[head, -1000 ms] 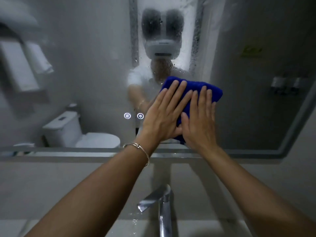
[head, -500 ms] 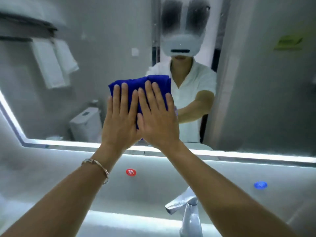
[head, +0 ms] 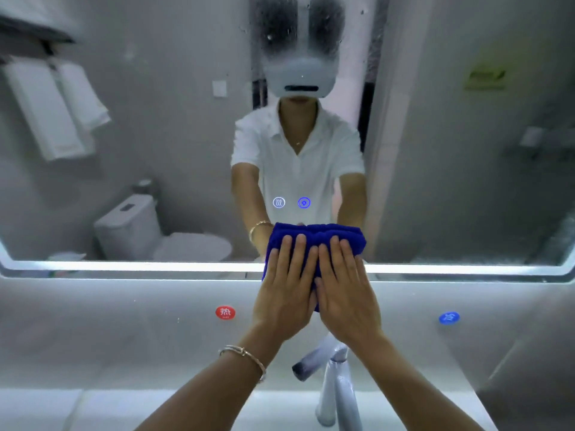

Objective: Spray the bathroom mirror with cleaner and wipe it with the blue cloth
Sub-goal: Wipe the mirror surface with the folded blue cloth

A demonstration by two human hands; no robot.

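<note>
The folded blue cloth [head: 314, 236] lies flat against the bottom edge of the bathroom mirror [head: 155, 144], over its lit lower rim. My left hand [head: 284, 290], with a bracelet on the wrist, presses on the cloth's left half with fingers spread upward. Beside it, touching, my right hand [head: 345, 293] presses flat on the right half. Droplets dot the glass near the top centre. No spray bottle is in view.
A chrome faucet [head: 333, 387] rises from the white basin right below my wrists. On the wall under the mirror sit a red hot mark [head: 225, 312] and a blue cold mark [head: 449, 317]. Two lit touch icons [head: 291, 202] glow on the glass above the cloth.
Both hands slid the cloth across the mirror, then down to its bottom edge at the centre. Much of the haze in the oldest frame is gone from the glass.
</note>
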